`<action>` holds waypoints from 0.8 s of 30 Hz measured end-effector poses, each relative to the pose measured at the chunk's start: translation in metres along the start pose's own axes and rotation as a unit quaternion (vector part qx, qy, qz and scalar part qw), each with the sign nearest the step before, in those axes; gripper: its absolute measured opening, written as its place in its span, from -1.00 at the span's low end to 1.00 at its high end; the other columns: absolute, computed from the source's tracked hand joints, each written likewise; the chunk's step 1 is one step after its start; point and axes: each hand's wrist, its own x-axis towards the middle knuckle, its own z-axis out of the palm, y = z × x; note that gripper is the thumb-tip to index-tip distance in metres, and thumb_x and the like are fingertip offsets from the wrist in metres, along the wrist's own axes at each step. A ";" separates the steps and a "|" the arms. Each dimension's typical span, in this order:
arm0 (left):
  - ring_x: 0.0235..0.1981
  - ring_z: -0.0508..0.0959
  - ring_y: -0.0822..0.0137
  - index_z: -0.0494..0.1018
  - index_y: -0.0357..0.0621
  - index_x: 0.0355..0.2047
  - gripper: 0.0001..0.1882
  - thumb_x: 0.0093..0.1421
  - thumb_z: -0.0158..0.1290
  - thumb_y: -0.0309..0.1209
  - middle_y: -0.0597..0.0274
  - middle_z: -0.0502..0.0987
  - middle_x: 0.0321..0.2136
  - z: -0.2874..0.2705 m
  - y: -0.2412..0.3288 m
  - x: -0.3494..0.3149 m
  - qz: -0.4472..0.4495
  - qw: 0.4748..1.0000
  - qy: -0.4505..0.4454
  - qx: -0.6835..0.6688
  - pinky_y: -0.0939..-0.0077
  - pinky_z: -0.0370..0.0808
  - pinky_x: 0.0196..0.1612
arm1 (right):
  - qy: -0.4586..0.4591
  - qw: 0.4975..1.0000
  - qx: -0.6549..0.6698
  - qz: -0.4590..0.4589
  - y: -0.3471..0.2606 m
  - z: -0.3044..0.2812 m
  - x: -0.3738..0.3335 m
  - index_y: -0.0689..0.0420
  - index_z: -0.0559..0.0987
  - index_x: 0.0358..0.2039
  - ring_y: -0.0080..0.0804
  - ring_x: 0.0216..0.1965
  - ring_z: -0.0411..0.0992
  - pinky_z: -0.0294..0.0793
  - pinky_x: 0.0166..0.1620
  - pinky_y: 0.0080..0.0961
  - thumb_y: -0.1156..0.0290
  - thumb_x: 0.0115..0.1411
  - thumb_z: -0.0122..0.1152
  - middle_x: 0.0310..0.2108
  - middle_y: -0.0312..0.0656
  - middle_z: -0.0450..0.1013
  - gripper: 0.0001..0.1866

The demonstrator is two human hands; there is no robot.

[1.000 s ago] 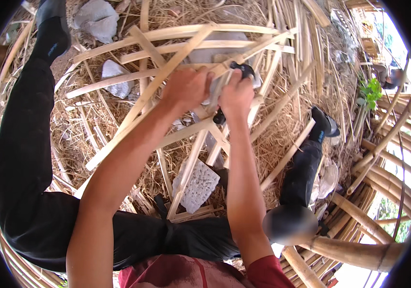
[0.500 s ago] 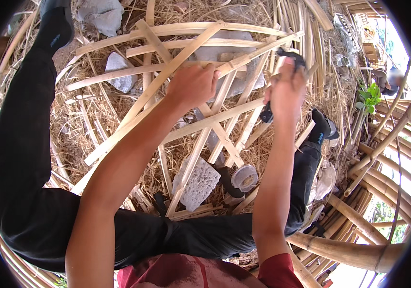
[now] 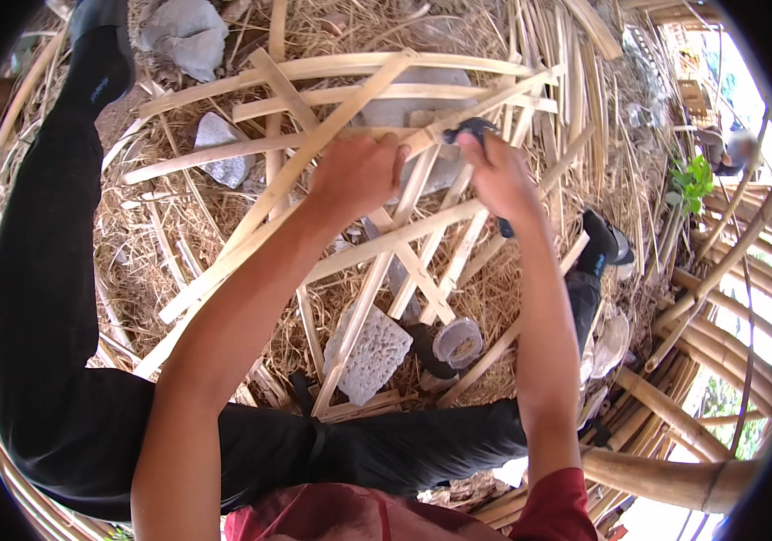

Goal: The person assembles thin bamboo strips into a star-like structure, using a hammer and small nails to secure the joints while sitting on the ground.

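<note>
My left hand [image 3: 354,173] is closed around a split bamboo strip [image 3: 501,96], pressing it down where strips cross. In my right hand [image 3: 501,180] is a black hand tool [image 3: 471,128]. Its dark head lies on the strip just right of my left fingers, and its other end shows below the hand; its exact kind is unclear. Several pale bamboo strips [image 3: 404,236] cross one another in a loose lattice under both hands. A flat grey stone [image 3: 422,104] lies beneath the strips.
Dry straw covers the ground. A pitted pale block [image 3: 368,353] and a round clear container [image 3: 457,343] lie near my legs. Grey rocks [image 3: 224,149] sit at the left. Bamboo poles [image 3: 675,478] and a green plant [image 3: 693,183] stand at the right.
My right hand has swung left with the black tool, bringing its head onto the strip near my left hand. The left hand keeps its grip and has barely moved.
</note>
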 end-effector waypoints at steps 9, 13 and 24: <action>-0.56 0.61 -0.03 0.51 -0.19 -0.33 -0.65 0.41 -0.16 -0.22 0.00 0.56 -0.62 -0.004 -0.005 -0.006 -0.015 1.000 -0.006 0.010 0.06 0.59 -0.39 | -0.021 0.997 -0.050 0.059 -0.036 -0.009 -0.015 0.31 0.51 -0.09 -0.13 -0.41 0.56 0.56 -0.32 -0.09 -0.04 0.50 -0.30 -0.48 -0.04 0.55 -0.39; -0.55 0.61 -0.03 0.51 -0.19 -0.32 -0.62 0.42 -0.18 -0.20 -0.01 0.56 -0.61 -0.006 0.002 -0.004 -0.021 0.999 -0.043 0.004 0.06 0.60 -0.40 | 0.094 0.985 0.098 0.109 -0.049 -0.044 -0.024 0.38 0.53 -0.08 0.21 -0.28 0.57 0.48 -0.12 0.07 0.00 0.50 -0.28 -0.36 0.24 0.55 -0.38; -0.52 0.63 -0.01 0.51 -0.19 -0.29 -0.62 0.44 -0.19 -0.19 -0.02 0.58 -0.58 -0.004 0.006 -0.003 -0.028 0.999 -0.029 -0.005 0.05 0.60 -0.41 | -0.094 0.987 -0.080 0.103 -0.054 0.007 -0.024 0.44 0.51 -0.15 0.20 -0.26 0.58 0.56 -0.08 -0.02 0.05 0.49 -0.23 -0.38 0.24 0.56 -0.40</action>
